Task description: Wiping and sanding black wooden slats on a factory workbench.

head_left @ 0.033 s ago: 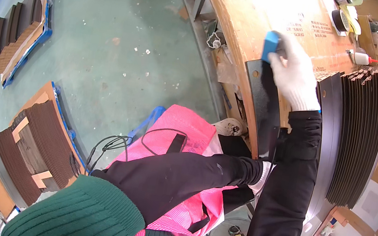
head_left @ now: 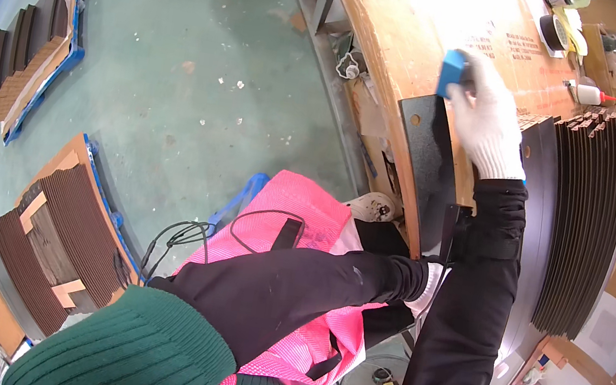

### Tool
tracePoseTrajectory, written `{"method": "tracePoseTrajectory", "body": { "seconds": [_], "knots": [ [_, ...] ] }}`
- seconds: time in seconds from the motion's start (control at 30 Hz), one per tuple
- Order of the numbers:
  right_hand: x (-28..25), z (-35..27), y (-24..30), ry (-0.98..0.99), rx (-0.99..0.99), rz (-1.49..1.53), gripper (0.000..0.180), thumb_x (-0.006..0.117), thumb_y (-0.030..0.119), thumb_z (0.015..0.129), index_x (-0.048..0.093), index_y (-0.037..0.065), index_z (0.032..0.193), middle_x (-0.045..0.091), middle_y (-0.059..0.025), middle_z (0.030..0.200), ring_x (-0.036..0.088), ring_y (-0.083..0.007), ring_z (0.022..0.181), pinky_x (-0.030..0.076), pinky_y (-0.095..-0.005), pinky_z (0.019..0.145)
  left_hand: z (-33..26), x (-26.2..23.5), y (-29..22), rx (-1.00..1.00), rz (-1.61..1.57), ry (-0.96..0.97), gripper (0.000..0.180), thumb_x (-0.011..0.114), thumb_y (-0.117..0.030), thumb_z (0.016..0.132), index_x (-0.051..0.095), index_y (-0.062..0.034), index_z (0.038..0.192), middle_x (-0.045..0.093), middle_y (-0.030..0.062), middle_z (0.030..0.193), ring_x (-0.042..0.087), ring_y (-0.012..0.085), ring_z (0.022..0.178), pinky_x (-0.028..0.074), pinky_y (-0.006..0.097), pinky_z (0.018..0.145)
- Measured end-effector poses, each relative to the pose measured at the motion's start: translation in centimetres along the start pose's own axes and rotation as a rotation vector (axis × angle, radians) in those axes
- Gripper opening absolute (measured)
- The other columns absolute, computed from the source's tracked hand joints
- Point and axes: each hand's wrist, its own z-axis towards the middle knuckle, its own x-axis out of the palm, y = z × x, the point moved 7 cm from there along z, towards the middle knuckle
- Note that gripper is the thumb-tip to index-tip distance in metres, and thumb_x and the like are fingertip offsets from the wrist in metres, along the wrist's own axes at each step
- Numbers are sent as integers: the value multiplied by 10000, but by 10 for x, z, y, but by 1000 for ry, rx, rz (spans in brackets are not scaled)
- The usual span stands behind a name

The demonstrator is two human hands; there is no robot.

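Observation:
My right hand, in a white knit glove, grips a small blue block with a dark side. The block is just beyond the far end of a flat black panel, which has a round hole near that end. The panel lies along the left edge of the workbench. My left hand, also gloved in white, is at the panel's near end. My right forearm and the panel hide its fingers. Right of my right forearm, a smooth dark panel lies beside a row of many stacked dark panels.
On the bench's far right are a black tape roll and a white bottle with a red tip. Pallets of brown panels stand on the green floor at left. Black cable loops hang by my pink apron.
My right hand has shifted slightly right with the blue block. The block has turned a little, and more of the black panel's far end shows. My left hand has not visibly moved.

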Motion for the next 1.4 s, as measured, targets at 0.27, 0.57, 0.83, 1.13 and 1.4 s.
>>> {"method": "tracePoseTrajectory", "body": {
  "seconds": [0.27,0.57,0.83,1.13,1.4],
  "knots": [
    [-54,-110,54,-416,73,63,506,711,-4,948,591,42,1437,694,-172,1315,724,-267,1145,573,-389,984,13,16,9,-40,-143,-44,457,751,-502,850,711,-73,1002,650,124,1140,622,303,1107,517,418,957],
    [-36,-355,83,-781,798,754,656,713,-54,876,492,-26,1493,631,-168,1339,662,-233,1123,550,-390,1014,28,-7,-8,89,287,-92,625,779,-581,799,727,-56,1134,649,131,1212,610,314,1145,487,429,1012],
    [-21,-415,96,-1004,883,843,636,617,6,912,443,-46,1522,647,-167,1234,652,-222,1075,553,-365,948,-53,-98,34,153,460,-196,833,752,-596,832,598,-24,1417,604,217,1448,532,411,1390,389,550,1208],
    [-21,-453,87,-1115,928,915,665,563,-82,870,462,-43,1526,645,-162,1272,673,-227,1100,551,-373,1015,-254,-330,161,-612,1013,-345,567,663,-412,957,632,-12,1358,636,232,1390,585,410,1300,453,503,1128],
    [-1,-462,102,-1167,876,1095,611,684,8,921,489,-41,1498,624,-119,1305,637,-205,1198,504,-379,1067,-163,-283,42,-206,803,-356,463,787,-366,889,710,-46,1215,704,171,1235,651,366,1159,498,485,1027]
  ]
}}
